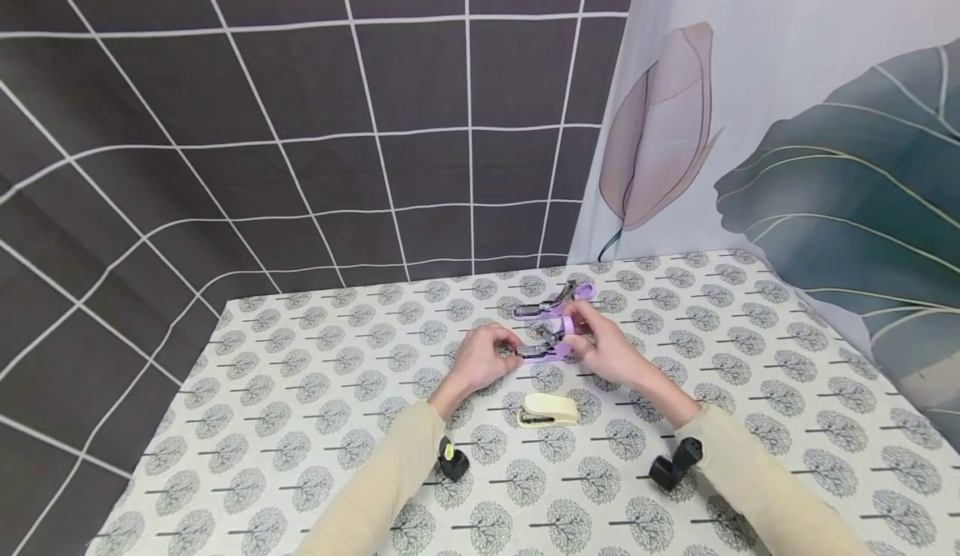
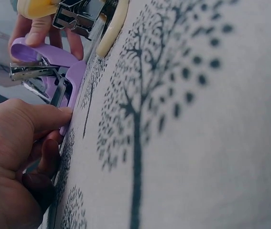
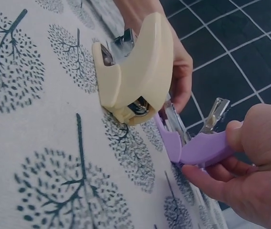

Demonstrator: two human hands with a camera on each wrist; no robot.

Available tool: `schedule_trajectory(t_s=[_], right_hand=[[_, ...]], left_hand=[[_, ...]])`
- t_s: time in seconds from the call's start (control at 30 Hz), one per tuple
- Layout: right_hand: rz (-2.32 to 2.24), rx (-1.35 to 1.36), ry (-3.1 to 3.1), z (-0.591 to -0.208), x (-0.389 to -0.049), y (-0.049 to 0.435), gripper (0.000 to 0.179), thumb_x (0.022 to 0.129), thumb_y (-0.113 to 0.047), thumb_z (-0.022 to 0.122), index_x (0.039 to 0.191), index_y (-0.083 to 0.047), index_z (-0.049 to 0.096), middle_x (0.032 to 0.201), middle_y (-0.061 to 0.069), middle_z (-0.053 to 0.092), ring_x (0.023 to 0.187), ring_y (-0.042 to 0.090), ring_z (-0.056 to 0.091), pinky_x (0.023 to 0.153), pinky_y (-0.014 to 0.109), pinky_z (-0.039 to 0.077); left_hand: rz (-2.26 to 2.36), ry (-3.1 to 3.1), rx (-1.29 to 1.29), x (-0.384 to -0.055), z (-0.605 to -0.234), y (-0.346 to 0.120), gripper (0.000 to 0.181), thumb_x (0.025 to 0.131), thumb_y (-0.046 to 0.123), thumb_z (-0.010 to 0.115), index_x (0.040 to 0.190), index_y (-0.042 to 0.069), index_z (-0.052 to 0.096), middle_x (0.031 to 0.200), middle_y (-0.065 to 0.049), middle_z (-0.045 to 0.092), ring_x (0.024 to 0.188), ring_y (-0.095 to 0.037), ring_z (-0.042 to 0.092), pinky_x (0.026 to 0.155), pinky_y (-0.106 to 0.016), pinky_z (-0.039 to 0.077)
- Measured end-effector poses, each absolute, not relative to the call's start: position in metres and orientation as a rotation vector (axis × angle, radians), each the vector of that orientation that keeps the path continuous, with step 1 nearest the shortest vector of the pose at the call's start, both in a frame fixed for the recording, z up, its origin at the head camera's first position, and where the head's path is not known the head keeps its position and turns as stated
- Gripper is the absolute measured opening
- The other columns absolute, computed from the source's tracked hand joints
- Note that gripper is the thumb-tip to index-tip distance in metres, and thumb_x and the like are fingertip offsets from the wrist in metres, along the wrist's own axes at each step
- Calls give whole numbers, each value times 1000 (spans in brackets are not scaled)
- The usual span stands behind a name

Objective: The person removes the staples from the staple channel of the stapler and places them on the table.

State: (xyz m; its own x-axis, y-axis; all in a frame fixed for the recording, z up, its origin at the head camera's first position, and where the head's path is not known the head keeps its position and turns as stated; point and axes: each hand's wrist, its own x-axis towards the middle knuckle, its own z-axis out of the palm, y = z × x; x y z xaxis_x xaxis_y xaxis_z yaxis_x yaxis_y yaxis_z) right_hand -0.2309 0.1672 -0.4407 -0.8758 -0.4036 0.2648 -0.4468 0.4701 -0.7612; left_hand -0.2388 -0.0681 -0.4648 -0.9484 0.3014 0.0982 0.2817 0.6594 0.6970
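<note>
3 staplers on tree-print table [image 1: 330,456]: 1 chunky cream plastic stapler [image 1: 555,407], 2 long purple plastic/metal ones, both opened. Nearer purple stapler [image 3: 205,148] just beyond cream one; far purple stapler [image 1: 559,300] farther beyond. Magazine [image 3: 174,123] contents: can't tell. L hand [image 1: 482,359] fingers pinch nearer one's front end; R hand [image 1: 604,348] fingers pinch its raised top. Forearms [image 1: 382,481] flank cream one.

A lilac stapler [image 3: 200,149] stands opened just beyond the cream stapler [image 1: 551,408], its base low on the cloth and its lilac top swung up and back, baring silvery metal inside. The left hand [image 1: 483,356] pinches the base's end; the right hand [image 1: 606,348] grips the raised top.
</note>
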Motion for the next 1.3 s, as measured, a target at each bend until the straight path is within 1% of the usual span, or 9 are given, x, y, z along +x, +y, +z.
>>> schedule_trajectory(t_s=[0.07, 0.13, 0.27, 0.33, 0.47, 0.6, 0.83, 1.0, 1.3], right_hand=[[1414, 748, -2648, -442, -230, 168, 29, 91, 9, 62, 118, 4, 50, 102, 14, 59, 90, 28, 60, 78, 34, 55], [1489, 709, -2649, -443, -229, 169, 28, 92, 10, 60, 116, 2, 50, 101, 14, 57, 88, 28, 61, 76, 33, 56], [1674, 650, -2628, -446, -228, 171, 25, 93, 12, 55, 115, 2, 48, 100, 18, 54, 90, 32, 63, 77, 33, 58], [1764, 621, -2608, -448, -227, 172, 24, 94, 13, 52, 115, 3, 47, 100, 20, 53, 93, 36, 64, 80, 34, 57], [1867, 577, -2571, -452, -226, 175, 25, 96, 13, 49, 120, 6, 44, 104, 22, 51, 98, 39, 62, 83, 34, 56], [1932, 546, -2542, -456, -226, 177, 25, 97, 13, 46, 121, 6, 43, 108, 24, 50, 100, 40, 60, 84, 34, 56], [2043, 470, -2502, -460, -225, 180, 27, 98, 13, 43, 124, 7, 39, 119, 29, 48, 112, 47, 57, 88, 34, 53], [2080, 432, -2500, -461, -224, 182, 27, 99, 12, 41, 125, 7, 38, 126, 31, 47, 117, 48, 54, 91, 33, 52], [2114, 380, -2510, -466, -223, 189, 26, 97, 14, 40, 123, 9, 39, 119, 30, 47, 117, 47, 54, 92, 32, 51]], left_hand=[[1190, 2833, 495, -239, -465, -68, 21, 78, 16, 83, 98, 15, 76, 96, 6, 68, 64, -7, 50, 68, -28, 42], [1191, 2835, 504, -239, -465, -69, 21, 78, 16, 83, 98, 14, 76, 96, 6, 68, 67, -7, 51, 70, -29, 43], [1199, 2834, 516, -239, -466, -69, 21, 78, 15, 84, 98, 14, 76, 97, 6, 69, 72, -8, 52, 75, -30, 43], [1196, 2839, 520, -239, -466, -69, 21, 78, 15, 84, 98, 14, 76, 97, 6, 70, 73, -8, 52, 75, -30, 44], [1189, 2846, 519, -239, -466, -69, 21, 78, 15, 84, 98, 14, 76, 99, 5, 70, 73, -8, 52, 77, -32, 44], [1193, 2840, 506, -238, -465, -68, 21, 78, 15, 84, 98, 15, 76, 101, 5, 70, 74, -7, 52, 79, -32, 44], [1185, 2840, 494, -238, -464, -68, 22, 78, 16, 84, 98, 16, 76, 98, 6, 69, 70, -8, 51, 74, -30, 44], [1176, 2842, 493, -238, -465, -69, 21, 78, 16, 84, 98, 15, 76, 100, 5, 70, 71, -8, 51, 76, -31, 44], [1172, 2842, 490, -238, -465, -68, 22, 79, 17, 83, 99, 16, 76, 102, 6, 70, 72, -7, 51, 76, -31, 43]])
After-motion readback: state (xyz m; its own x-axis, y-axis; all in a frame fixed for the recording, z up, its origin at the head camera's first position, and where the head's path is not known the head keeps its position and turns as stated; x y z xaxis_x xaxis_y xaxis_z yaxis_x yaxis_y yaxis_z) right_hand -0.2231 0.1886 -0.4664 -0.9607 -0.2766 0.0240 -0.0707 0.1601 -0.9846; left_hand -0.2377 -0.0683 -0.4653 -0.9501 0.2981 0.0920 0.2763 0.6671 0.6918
